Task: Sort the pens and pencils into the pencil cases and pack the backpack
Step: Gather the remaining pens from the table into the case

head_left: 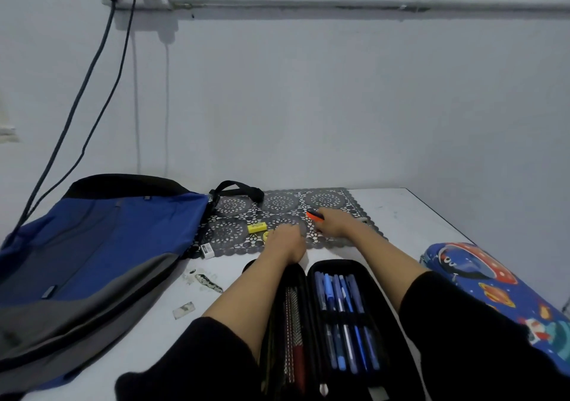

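Two hands: both reach across the open black pencil case to the dark lace mat on the white table.
Right hand: fingers are curled round an orange marker, whose orange end sticks out to the left of the fist. A grey tip shows on the hand's other side, too blurred to name.
Left hand: knuckles up, fingers bent down onto the mat, just beside a small yellow round item. The hand is blurred, so I cannot tell whether it grasps anything.
Black pencil case: lies open flat between the forearms. Its right half holds a row of blue pens under elastic bands; its left half holds red and silver items that are hard to read.
Space-print pencil case: closed, at the table's right edge, well apart from the mat.
Backpack: blue and grey, lying flat on the left, its strap on the mat's far corner.
Loose items: a yellow eraser on the mat and a white eraser at the mat's near left corner.
Step in hand: judged to be sorting, with stray items being gathered from the mat. Packing appears not yet begun.
Next move: the marker should come back to a case, be turned parallel to the pens and be seated in a free slot.
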